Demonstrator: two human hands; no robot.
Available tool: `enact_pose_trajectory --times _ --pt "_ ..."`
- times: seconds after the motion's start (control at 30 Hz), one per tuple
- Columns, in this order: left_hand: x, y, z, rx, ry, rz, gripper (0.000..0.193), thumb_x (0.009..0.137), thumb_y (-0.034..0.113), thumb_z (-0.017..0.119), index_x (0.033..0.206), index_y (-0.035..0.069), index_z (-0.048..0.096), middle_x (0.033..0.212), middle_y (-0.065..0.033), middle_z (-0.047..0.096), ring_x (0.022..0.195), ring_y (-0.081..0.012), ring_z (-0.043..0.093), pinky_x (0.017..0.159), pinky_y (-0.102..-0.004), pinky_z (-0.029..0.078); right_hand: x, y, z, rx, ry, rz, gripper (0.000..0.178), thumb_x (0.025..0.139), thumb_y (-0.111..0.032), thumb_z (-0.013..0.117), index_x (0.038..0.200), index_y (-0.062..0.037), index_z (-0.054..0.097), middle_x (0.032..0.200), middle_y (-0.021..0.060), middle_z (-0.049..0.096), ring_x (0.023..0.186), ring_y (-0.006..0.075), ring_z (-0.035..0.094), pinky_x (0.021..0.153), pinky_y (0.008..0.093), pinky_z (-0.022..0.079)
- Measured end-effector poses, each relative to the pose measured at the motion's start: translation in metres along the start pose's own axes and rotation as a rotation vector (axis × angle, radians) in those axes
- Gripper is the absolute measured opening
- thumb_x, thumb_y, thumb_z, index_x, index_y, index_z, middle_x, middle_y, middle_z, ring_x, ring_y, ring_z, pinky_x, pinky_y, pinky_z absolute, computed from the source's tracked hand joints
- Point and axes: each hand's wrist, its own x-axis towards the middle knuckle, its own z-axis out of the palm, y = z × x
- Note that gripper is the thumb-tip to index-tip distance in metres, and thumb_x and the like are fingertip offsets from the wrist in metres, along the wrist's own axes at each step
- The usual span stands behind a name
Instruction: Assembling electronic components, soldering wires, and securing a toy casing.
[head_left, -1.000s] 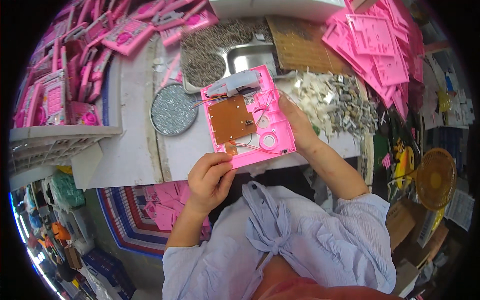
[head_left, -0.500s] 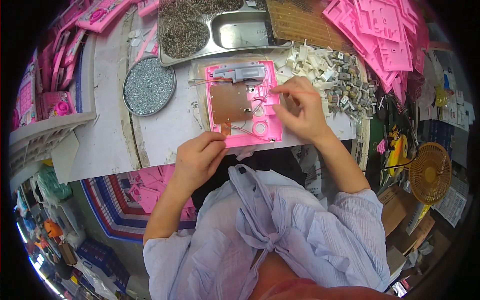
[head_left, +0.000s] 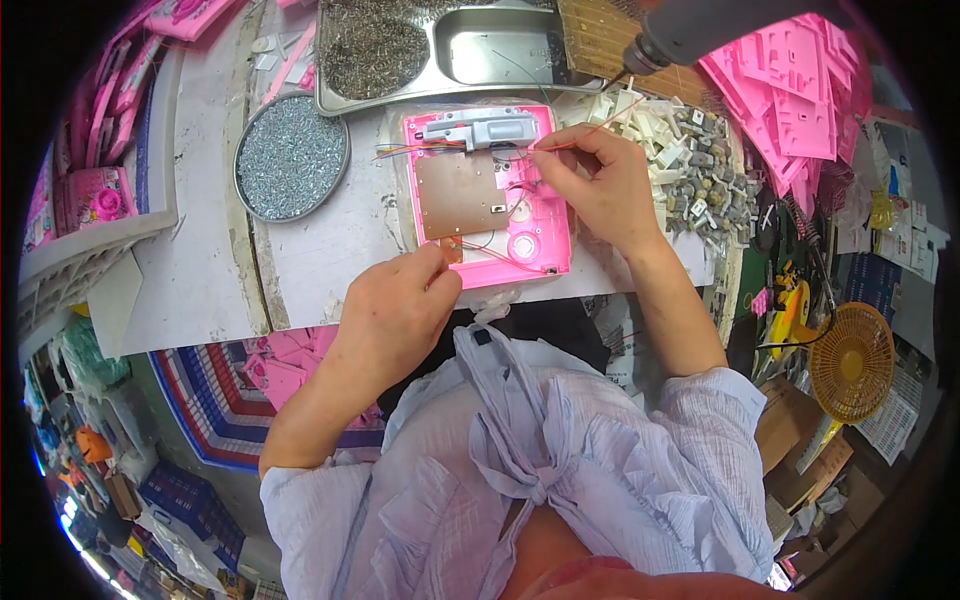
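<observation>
A pink plastic casing [head_left: 500,272] lies on the table before me, hollow side up. A brown circuit board [head_left: 455,195] covers its left part, and a grey plastic unit [head_left: 485,131] sits along its far edge. Thin wires run between these parts. My left hand [head_left: 395,300] is closed at the casing's near left corner, by a small orange piece [head_left: 452,248]; its fingertips are partly hidden. Over the casing's right side, my right hand [head_left: 605,185] pinches a thin red wire [head_left: 622,112], whose loose length sticks out past the fingers.
A round dish of small screws [head_left: 292,158] stands left, a metal tray [head_left: 375,100] with more small parts behind. White and grey parts [head_left: 690,165] and pink panels [head_left: 790,90] are heaped right. A power screwdriver [head_left: 690,35] hangs at the far right. A fan [head_left: 850,362] stands beside the table.
My right hand has drawn the red wire toward the casing's far right part. My left hand has shifted slightly inward at the corner. The screwdriver has come into view.
</observation>
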Motion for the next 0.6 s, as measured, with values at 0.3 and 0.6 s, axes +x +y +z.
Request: enact_pose_trajectory --times 0.3,0.6 --pt "0.009 0.0 -0.005 0.007 -0.07 -0.027 0.024 0.078 0.013 0.078 0.091 0.006 0.06 0.094 -0.0098 0.061 0.082 -0.0302 0.065 0.067 -0.0416 0.053 -0.014 -0.016 -0.008 0.87 -0.105 0.135 0.019 0.103 -0.016 0.061 0.1 0.0006 0.07 0.077 0.0027 0.065 0.061 0.0067 0.051 0.056 0.0237 0.041" --pt "0.014 0.004 0.009 -0.003 0.025 -0.072 0.05 0.078 0.023 0.082 0.12 0.005 0.063 0.109 -0.0133 0.061 0.099 -0.033 0.061 0.085 -0.043 0.048 -0.024 -0.021 -0.026 -0.152 -0.029 -0.041 0.013 0.09 -0.014 0.076 0.098 -0.0036 0.076 0.059 -0.0017 0.055 0.053 0.003 0.051 0.049 0.0229 0.037"
